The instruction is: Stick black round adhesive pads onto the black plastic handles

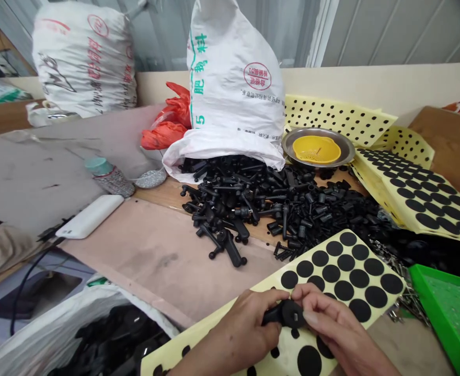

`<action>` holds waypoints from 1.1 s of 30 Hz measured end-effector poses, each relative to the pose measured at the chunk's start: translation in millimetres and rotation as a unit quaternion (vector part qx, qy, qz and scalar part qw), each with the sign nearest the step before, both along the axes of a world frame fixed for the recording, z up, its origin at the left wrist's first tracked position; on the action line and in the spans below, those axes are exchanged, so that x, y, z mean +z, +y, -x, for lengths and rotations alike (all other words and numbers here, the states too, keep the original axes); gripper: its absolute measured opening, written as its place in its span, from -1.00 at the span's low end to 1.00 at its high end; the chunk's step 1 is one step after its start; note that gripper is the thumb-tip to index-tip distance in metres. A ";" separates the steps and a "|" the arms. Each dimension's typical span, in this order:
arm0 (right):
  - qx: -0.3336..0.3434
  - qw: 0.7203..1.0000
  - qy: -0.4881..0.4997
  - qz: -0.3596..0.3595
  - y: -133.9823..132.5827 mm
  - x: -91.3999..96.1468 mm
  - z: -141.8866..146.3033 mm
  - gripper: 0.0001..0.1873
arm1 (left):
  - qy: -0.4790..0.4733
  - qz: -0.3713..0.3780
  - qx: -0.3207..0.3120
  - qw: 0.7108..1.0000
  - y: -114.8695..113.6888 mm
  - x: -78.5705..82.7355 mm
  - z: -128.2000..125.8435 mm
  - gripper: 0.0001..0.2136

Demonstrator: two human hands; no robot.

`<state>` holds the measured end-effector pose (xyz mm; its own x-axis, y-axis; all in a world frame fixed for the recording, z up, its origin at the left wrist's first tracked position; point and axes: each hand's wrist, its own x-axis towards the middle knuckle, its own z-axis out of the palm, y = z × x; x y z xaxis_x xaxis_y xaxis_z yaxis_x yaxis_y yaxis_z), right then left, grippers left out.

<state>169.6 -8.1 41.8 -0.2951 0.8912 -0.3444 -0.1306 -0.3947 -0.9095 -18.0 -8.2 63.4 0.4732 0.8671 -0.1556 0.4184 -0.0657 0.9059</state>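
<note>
Fingers (267,303) of the left hand (241,334) and the right hand (332,326) are closed together on 1 black plastic part (284,315), held low over the near yellow sheet (345,262) of black pads. It looks light and stiff, easiest pinched by its arm with the round end left free. Farther off, a heap of black parts (277,209) spills from a white sack (233,94), and a green tray (436,313) sits right, neither crowding the hands.

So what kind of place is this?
Probably an assembly workshop: a heap of black plastic parts spilling from a white woven sack, and yellow sheets of round black adhesive pads on a wooden workbench.
</note>
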 end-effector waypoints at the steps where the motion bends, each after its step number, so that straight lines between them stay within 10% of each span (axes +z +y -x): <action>1: 0.002 1.000 -0.007 -0.003 0.0 0.0 0.1 -0.76 | 0.001 -0.003 0.002 1.000 -0.2 -0.3 0.2 -0.57; 22: 0.045 0.996 -0.065 -0.050 1.0 0.8 2.0 -0.74 | -0.010 0.016 -0.010 1.000 -3.3 6.1 5.1 -0.78; 33: 0.066 0.990 -0.096 -0.078 0.0 1.3 -3.2 -0.74 | 0.011 -0.048 0.095 0.994 -9.9 -12.6 -4.0 -0.81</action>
